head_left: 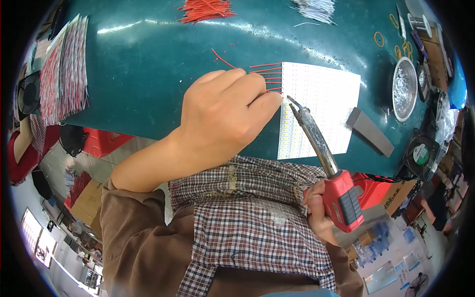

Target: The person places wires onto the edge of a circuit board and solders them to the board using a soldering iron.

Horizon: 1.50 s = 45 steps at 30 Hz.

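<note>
A white LED circuit board sheet [324, 109] lies on the green table, with several red wires standing out from the upper part of its left edge. My left hand [225, 111] is closed in a pinch beside that edge; a red wire [223, 58] sticks out behind its knuckles, though the pinched end is hidden by the fingers. In my right hand [317, 205] is a soldering iron [341, 200] with a red and black handle. Its dark tip points at the board's left edge, close to my left fingertips; whether it touches cannot be made out.
Piles of red wires [205, 11] and white wires [316, 10] lie at the far side. A grey metal bar [370, 131] touches the board's right side. Further right are a metal bowl [404, 89], rubber bands [378, 38] and a fan [421, 154]. Wired strips [64, 72] are stacked left.
</note>
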{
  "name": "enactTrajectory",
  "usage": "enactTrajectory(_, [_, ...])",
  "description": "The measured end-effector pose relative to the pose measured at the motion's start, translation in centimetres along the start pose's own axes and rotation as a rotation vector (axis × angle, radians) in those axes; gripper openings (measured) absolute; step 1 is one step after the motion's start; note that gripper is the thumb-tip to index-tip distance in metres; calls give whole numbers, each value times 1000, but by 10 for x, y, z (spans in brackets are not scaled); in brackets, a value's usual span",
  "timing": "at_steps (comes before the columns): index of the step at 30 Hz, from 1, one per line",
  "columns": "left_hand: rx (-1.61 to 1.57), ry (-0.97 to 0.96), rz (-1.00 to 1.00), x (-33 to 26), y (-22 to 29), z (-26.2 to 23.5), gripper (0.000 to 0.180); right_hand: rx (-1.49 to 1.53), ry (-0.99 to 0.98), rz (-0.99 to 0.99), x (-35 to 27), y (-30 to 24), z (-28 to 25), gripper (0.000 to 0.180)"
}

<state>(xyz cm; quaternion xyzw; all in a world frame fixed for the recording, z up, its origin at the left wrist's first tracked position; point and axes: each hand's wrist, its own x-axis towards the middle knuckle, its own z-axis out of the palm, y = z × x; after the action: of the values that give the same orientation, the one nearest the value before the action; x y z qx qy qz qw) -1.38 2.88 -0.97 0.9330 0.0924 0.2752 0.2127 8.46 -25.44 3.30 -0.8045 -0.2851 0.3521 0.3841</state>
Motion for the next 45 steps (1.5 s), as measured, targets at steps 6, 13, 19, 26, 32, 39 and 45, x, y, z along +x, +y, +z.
enactTrajectory(6, [70,-31,15,3,1,1,23,128,-83,-91,-4,14,2,13])
enactTrajectory(13, [-1,-29,-31,4,1,-1,23,168,-72,-73,-5,13,3,22])
enactTrajectory(19, [-286,-55,-246,8,12,-11,16,222,35,-153,3,6,11,24])
enactTrajectory(26, [-797,-259,-621,9,34,-21,7,223,100,-117,32,-28,23,41])
enactTrajectory(32, [-1003,-371,-662,7,46,-21,10,300,116,-238,58,-49,30,57])
enactTrajectory(39, [-1008,-424,-666,-1,56,-16,10,454,158,-255,58,-45,39,54])
enactTrajectory(45, [-1264,-461,-808,-7,61,-10,11,608,199,-246,57,-43,40,51])
